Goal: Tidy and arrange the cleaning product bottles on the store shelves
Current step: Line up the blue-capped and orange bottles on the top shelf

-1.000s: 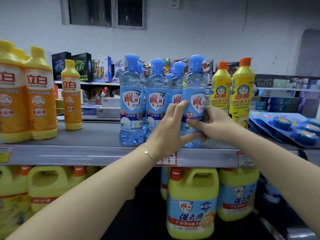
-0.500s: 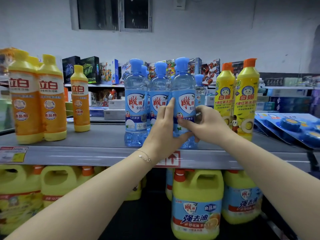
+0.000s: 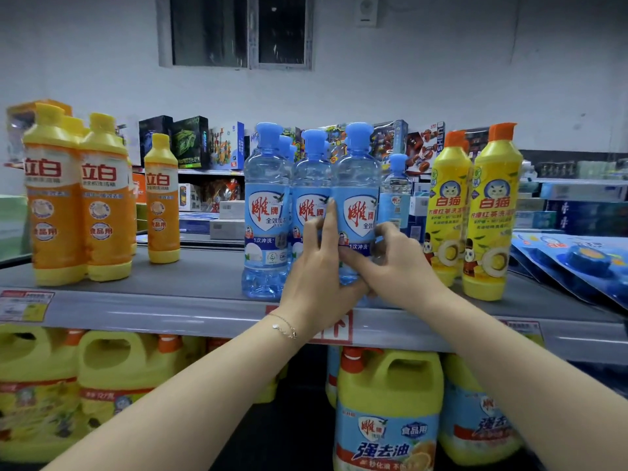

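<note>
**Both hands on a blue bottle at the shelf front**

Gripped the clear blue bottle (image 3: 356, 198) low on its ribbed plastic body with both hands. Wrapped the right hand (image 3: 397, 266) round its right side, fingers curled and close together, thumb laid across the label. Set the left hand (image 3: 319, 287) against its left side, thumb hooked round the lower front, index finger straight up along the seam to the neighbour bottle, other fingers bent. Could not tell where those bent fingers ended. Wore a thin chain bracelet (image 3: 283, 326) on the left wrist.

Held the bottle upright at the front of the smooth grey metal shelf (image 3: 190, 311), touching the nearer of two more blue bottles (image 3: 266, 205) standing in a row on its left. Saw on each a rounded matte blue cap and a blue label with a white shield, red "雕牌" and, lower, "1次冲洗". Saw a smaller blue bottle (image 3: 396, 188) behind, to the right.

Found near on the right two glossy yellow bottles (image 3: 494, 212) with orange caps, a cat face and red "白猫". Found on the left, well apart, opaque orange bottles (image 3: 54, 205) with yellow caps and bases, marked "立白" and "食品用". Noticed below squat yellow jugs (image 3: 373, 396) with moulded handles, one labelled "强去油". Noticed flat blue blister packs (image 3: 584, 263) at the far right and printed cardboard boxes (image 3: 190, 141) behind, with writing too small to read.
</note>
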